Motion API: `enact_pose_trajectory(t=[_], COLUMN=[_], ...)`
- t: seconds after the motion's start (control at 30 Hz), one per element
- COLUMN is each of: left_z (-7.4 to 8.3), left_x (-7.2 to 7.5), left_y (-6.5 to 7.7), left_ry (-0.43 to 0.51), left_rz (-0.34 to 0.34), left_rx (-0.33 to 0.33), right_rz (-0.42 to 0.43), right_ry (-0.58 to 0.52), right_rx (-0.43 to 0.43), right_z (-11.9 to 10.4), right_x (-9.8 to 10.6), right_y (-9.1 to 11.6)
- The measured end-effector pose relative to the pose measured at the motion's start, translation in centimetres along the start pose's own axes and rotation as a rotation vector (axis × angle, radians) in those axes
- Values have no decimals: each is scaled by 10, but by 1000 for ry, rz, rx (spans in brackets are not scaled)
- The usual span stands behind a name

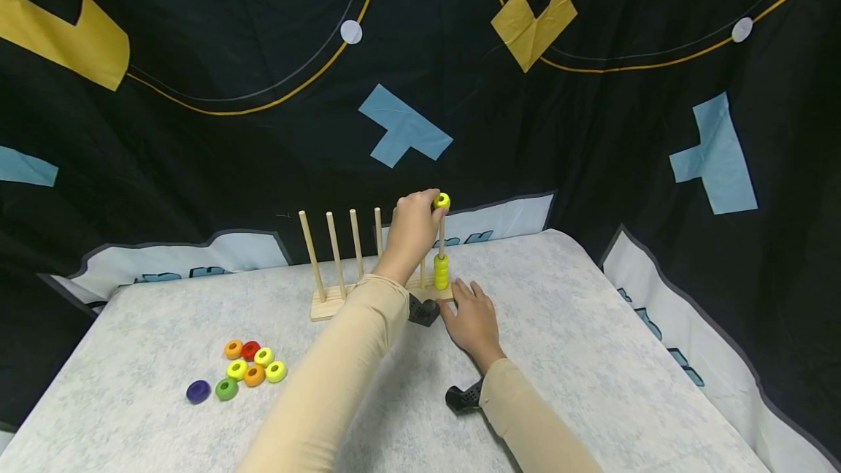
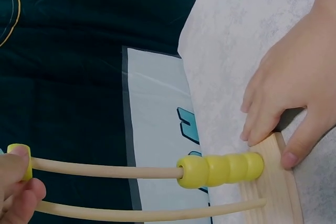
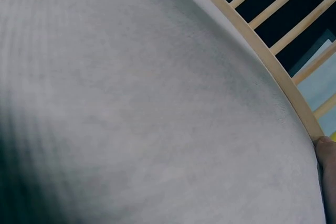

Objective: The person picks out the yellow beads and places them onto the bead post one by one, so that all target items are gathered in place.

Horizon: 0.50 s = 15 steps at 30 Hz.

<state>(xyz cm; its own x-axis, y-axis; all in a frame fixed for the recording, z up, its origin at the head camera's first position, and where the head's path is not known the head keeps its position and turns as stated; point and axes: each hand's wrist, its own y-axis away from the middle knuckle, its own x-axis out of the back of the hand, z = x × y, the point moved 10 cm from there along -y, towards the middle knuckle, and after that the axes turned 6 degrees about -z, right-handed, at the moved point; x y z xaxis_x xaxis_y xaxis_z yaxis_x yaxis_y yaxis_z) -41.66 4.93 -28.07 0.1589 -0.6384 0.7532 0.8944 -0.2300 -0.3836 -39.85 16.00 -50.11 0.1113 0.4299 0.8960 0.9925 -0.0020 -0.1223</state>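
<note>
My left hand (image 1: 412, 228) pinches a yellow ring bead (image 1: 442, 201) between thumb and fingers. In the left wrist view that bead (image 2: 22, 156) sits at the top end of the rightmost wooden peg (image 2: 105, 169). Lower on the same peg, several yellow beads (image 1: 441, 272) are stacked down to the wooden base (image 1: 325, 306). My right hand (image 1: 474, 321) holds the right end of this base, thumb at its front edge and fingers round the end. The right wrist view catches only the thumb (image 3: 325, 153) at the base's corner. My left forearm hides the middle of the rack.
Loose beads lie on the table at the left: orange (image 1: 253, 375), red (image 1: 250, 350), yellow (image 1: 276, 371), green (image 1: 226, 388) and dark purple (image 1: 198, 391). Bare pegs (image 1: 312, 254) rise from the base's left part. A black curtain (image 1: 263, 159) hangs behind the table (image 1: 591, 356).
</note>
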Motion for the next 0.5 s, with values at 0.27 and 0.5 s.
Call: enact_pose_trajectory(t=[0.27, 0.5], left_z=[0, 1], left_x=[-6, -9], left_y=[-1, -1], left_ry=[-30, -50], left_rz=[-39, -55], left_rx=[-6, -9], right_rz=[-22, -18], right_ry=[-5, 1], right_rx=[-16, -10], right_z=[1, 2], right_x=[-2, -2], right_y=[-1, -1])
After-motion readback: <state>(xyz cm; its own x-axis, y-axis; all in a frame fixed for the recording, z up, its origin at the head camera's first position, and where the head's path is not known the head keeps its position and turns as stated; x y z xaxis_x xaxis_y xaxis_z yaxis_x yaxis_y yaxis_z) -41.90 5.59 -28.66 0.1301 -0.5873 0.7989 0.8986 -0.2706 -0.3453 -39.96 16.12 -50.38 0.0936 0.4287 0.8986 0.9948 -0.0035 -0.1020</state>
